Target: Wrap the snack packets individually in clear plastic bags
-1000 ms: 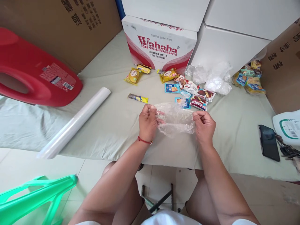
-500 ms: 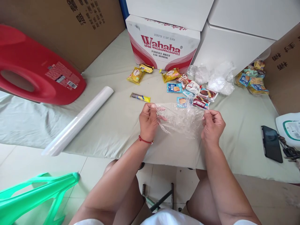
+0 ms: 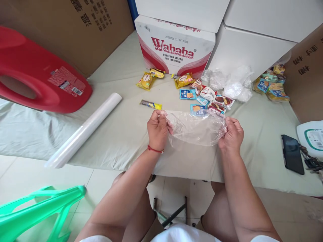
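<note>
A clear plastic bag (image 3: 194, 129) is stretched sideways between my two hands, just above the table's front part. My left hand (image 3: 157, 130), with a red cord at the wrist, is closed on the bag's left side. On its right side my right hand (image 3: 231, 134) grips the film, with the fingers partly inside or behind it. Right behind the bag lie blue snack packets (image 3: 187, 94) and dark red cake packets (image 3: 216, 108). A thin yellow and grey snack stick (image 3: 150, 104) rests beyond my left hand.
Yellow snack packets (image 3: 146, 81) lie before the Wahaha carton (image 3: 174, 47). Crumpled clear bags (image 3: 237, 88) and a filled snack bag (image 3: 272, 85) are at right. A plastic film roll (image 3: 85, 129) and red jug (image 3: 50, 74) stand left; a phone (image 3: 292, 154) lies right. A green stool (image 3: 50, 205) is below.
The bag, bunched and crumpled half a second ago, is now pulled wider and flatter. My left hand has shifted slightly left and my right hand slightly right.
</note>
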Demonstrator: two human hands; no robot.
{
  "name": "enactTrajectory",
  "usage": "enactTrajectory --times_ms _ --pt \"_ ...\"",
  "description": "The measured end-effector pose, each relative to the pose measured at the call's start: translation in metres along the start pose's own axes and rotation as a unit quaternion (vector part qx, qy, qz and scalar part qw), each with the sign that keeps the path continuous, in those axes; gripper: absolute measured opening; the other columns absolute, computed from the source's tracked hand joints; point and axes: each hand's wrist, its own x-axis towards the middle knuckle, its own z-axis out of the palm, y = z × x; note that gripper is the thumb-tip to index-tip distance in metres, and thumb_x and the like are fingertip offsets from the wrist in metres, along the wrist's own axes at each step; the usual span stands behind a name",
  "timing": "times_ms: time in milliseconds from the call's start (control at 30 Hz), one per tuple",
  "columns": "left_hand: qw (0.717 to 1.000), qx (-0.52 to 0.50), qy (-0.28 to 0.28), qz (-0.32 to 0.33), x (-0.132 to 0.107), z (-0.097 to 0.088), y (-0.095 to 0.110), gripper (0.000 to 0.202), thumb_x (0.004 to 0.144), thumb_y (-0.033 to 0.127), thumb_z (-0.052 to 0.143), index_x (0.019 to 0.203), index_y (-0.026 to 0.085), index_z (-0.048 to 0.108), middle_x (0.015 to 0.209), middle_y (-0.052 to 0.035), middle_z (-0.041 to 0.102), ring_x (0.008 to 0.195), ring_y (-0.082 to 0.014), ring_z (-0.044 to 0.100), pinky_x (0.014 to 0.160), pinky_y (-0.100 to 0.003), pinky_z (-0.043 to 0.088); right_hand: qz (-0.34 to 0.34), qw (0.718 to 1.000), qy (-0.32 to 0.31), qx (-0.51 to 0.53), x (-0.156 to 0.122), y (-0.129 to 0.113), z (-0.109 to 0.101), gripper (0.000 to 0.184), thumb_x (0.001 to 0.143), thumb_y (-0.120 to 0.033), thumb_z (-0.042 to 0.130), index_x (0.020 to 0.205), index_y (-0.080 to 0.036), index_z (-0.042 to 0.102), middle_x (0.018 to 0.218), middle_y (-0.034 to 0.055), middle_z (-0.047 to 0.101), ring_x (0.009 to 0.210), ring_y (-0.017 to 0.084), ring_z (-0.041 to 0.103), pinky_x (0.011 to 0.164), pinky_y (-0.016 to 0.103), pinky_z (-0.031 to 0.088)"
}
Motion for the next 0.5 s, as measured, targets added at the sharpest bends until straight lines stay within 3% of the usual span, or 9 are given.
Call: enactTrajectory --times_ms 167,300,400,500 --pt "0.997 0.021 0.07 -0.035 0.011 -0.006 -0.001 0.027 0.096 0.05 0.053 0.086 0.024 0.053 0.05 0.0084 0.054 0.035 -0.0093 0.044 0.037 -0.022 0.035 0.023 0.999 -0.013 -0.037 0.002 0.003 -0.004 0.038 0.068 -0.05 0.082 0.079 -0.021 0.06 0.053 -0.0101 0.039 0.047 0.008 0.029 0.043 0.023 0.021" --pt "0.993 0.036 0.101 -0.057 0.02 -0.014 0.0 0.023 0.095 0.043 0.052 0.083 0.024 0.054 0.048 0.0083 0.053 0.035 -0.0091 0.043 0.037 -0.021 0.034 0.034 0.986 -0.071 -0.144 0.005 0.002 -0.011 0.031 0.071 -0.047 0.076 0.076 -0.02 0.062 0.052 -0.009 0.04 0.048 0.009 0.03 0.045 0.024 0.023" --pt "0.99 0.092 0.069 -0.083 0.024 -0.024 0.0 0.023 0.094 0.039 0.053 0.077 0.023 0.055 0.047 0.0074 0.054 0.032 -0.0094 0.042 0.037 -0.022 0.032 0.052 0.947 -0.163 -0.271 0.013 -0.001 -0.024 0.028 0.071 -0.046 0.073 0.074 -0.019 0.064 0.054 -0.0074 0.043 0.05 0.009 0.033 0.047 0.024 0.024" --pt "0.976 0.186 -0.013 -0.114 0.026 -0.038 -0.002 0.022 0.09 0.033 0.056 0.071 0.022 0.055 0.045 0.0051 0.054 0.031 -0.0106 0.041 0.039 -0.024 0.031 0.093 0.888 -0.268 -0.362 0.023 -0.005 -0.039 0.031 0.07 -0.049 0.073 0.07 -0.018 0.064 0.056 -0.0059 0.047 0.052 0.01 0.035 0.049 0.024 0.025"
